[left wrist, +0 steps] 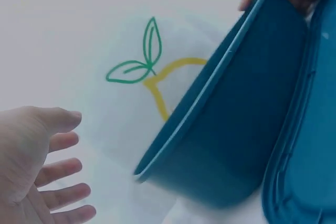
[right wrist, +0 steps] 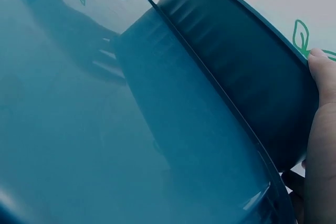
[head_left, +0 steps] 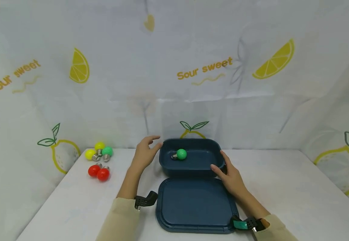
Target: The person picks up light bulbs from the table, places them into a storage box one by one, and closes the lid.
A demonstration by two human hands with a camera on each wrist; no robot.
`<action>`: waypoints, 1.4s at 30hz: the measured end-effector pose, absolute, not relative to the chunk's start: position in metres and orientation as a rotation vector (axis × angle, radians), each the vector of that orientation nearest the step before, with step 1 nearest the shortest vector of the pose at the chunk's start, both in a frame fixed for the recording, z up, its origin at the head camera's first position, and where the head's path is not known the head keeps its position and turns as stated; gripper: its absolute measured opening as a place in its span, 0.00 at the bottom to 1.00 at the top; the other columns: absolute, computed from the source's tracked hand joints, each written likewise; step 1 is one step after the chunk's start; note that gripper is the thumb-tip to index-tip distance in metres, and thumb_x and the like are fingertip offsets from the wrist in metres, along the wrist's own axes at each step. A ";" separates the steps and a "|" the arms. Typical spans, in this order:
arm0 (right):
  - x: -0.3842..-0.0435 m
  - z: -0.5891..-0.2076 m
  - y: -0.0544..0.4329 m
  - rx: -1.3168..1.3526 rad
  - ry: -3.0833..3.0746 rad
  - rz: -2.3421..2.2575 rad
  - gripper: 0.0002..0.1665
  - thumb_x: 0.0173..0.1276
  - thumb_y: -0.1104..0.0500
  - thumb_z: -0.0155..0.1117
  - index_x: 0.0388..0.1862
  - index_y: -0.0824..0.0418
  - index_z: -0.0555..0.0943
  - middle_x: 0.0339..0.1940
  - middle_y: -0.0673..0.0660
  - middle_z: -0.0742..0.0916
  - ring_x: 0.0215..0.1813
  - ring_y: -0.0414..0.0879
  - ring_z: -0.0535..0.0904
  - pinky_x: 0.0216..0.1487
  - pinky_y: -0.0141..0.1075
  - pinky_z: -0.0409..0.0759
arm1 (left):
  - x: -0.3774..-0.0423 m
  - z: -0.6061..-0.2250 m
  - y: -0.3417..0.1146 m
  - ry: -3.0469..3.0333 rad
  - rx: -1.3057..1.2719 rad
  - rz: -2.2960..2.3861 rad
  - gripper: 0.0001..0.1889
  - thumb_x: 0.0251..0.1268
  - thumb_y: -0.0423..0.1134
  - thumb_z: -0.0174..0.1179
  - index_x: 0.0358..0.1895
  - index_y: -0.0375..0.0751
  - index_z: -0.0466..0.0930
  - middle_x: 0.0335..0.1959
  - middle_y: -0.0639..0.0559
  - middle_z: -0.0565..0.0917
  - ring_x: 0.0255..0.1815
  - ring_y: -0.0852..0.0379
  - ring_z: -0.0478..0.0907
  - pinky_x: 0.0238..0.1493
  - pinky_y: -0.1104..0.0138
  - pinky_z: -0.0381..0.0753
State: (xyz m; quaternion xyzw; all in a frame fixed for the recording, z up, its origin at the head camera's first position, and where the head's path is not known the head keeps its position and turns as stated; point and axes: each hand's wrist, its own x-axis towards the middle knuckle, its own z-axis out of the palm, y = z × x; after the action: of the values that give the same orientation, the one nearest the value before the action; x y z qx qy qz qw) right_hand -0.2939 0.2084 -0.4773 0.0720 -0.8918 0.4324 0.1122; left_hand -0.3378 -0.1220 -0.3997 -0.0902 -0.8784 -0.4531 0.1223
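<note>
A dark blue rectangular box [head_left: 192, 172] stands at the middle of the table, and a green light bulb [head_left: 181, 154] lies on its floor. My right hand [head_left: 231, 175] grips the box at its right front corner, thumb over the rim and fingers along the outer side. In the right wrist view the thumb [right wrist: 321, 74] shows at the rim, while the other fingers are mostly hidden. Beside the box's left end is my left hand [head_left: 144, 154], holding nothing. The left wrist view shows that hand's fingers [left wrist: 60, 171] spread loosely, apart from the box wall [left wrist: 226, 124].
A matching blue lid [head_left: 196, 205] lies flat in front of the box. At the table's left are yellow bulbs [head_left: 99, 145], another green bulb [head_left: 107, 151] and red bulbs [head_left: 103, 174]. Behind the table hangs a white cloth [head_left: 117, 110] with lemon prints.
</note>
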 end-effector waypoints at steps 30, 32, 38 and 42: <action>-0.295 -0.480 0.207 0.199 -2.616 1.234 0.46 0.76 0.41 0.57 0.84 0.50 0.50 0.52 0.64 0.87 0.52 0.53 0.84 0.58 0.55 0.78 | -0.261 -0.406 -0.250 -2.658 -0.166 -0.688 0.23 0.69 0.41 0.63 0.64 0.36 0.77 0.66 0.34 0.77 0.76 0.25 0.60 0.71 0.35 0.65; -0.295 -0.480 0.207 0.198 -2.618 1.228 0.46 0.76 0.41 0.57 0.84 0.49 0.50 0.52 0.64 0.87 0.51 0.53 0.84 0.57 0.55 0.79 | -0.262 -0.407 -0.252 -2.661 -0.166 -0.684 0.23 0.69 0.42 0.64 0.64 0.37 0.77 0.67 0.34 0.76 0.76 0.25 0.60 0.71 0.35 0.65; -0.296 -0.478 0.206 0.195 -2.622 1.240 0.46 0.76 0.40 0.57 0.84 0.50 0.50 0.58 0.67 0.86 0.56 0.56 0.83 0.61 0.58 0.77 | -0.266 -0.416 -0.263 -2.661 -0.142 -0.646 0.25 0.68 0.44 0.65 0.64 0.36 0.77 0.65 0.34 0.77 0.69 0.30 0.71 0.65 0.36 0.72; -0.294 -0.478 0.207 0.190 -2.620 1.233 0.45 0.76 0.41 0.57 0.84 0.51 0.51 0.52 0.64 0.88 0.51 0.51 0.84 0.57 0.53 0.78 | -0.272 -0.428 -0.271 -2.678 -0.142 -0.573 0.26 0.67 0.45 0.65 0.63 0.33 0.77 0.63 0.32 0.78 0.66 0.31 0.73 0.64 0.36 0.73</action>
State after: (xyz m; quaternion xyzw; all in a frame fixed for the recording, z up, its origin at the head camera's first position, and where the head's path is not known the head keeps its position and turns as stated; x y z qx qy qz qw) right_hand -0.2941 0.2066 -0.4780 0.0650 -0.8963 0.4220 0.1195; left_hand -0.2719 -0.2714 -0.4284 -0.0509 -0.9572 -0.2048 0.1983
